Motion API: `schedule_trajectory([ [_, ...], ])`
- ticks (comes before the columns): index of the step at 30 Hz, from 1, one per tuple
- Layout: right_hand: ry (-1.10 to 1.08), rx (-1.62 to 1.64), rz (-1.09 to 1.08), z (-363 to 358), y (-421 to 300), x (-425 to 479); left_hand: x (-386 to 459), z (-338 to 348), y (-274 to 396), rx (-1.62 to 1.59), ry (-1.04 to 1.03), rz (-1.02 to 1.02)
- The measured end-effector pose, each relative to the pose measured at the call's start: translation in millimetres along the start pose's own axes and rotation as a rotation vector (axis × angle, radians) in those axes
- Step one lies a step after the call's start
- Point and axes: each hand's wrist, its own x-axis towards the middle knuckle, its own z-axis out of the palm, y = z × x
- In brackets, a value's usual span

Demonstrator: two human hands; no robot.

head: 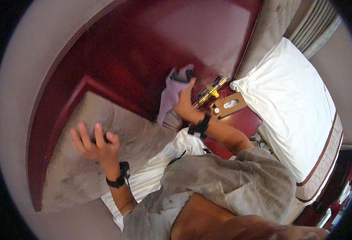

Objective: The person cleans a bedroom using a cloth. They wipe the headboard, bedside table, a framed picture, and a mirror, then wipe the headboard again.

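My right hand [187,103] holds a bunched light purple cloth [176,90] against or just in front of the glossy dark red wooden panel [128,60]; the motion blurs both. My left hand [97,144] is raised in front of the grey-brown padded headboard [134,132], fingers spread, with nothing in it. Each wrist wears a black strap. Beside my right hand lie a gold-edged dark object [210,91] with a yellow part on it, a brown tissue box [234,105] and a small round-topped bottle [215,111].
Bedding in white [293,111] with a patterned band covers a bed at the right. More white bedding [152,171] lies below my hands. A dark red bedside surface [245,123] stands between them. A grey curtain [317,27] hangs at the upper right.
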Motion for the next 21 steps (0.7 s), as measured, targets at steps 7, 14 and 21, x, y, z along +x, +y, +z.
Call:
schedule_trajectory([
  [7,0.485,-0.542,-0.609,-176,-8,325,2,4,6,0.028,0.022,0.022],
  [14,0.287,-0.734,-0.521,-187,-8,233,-51,-6,22,-0.078,-0.034,-0.056],
  [21,-0.158,-0.568,-0.51,-111,-107,130,22,-12,29,-0.068,-0.049,0.038],
])
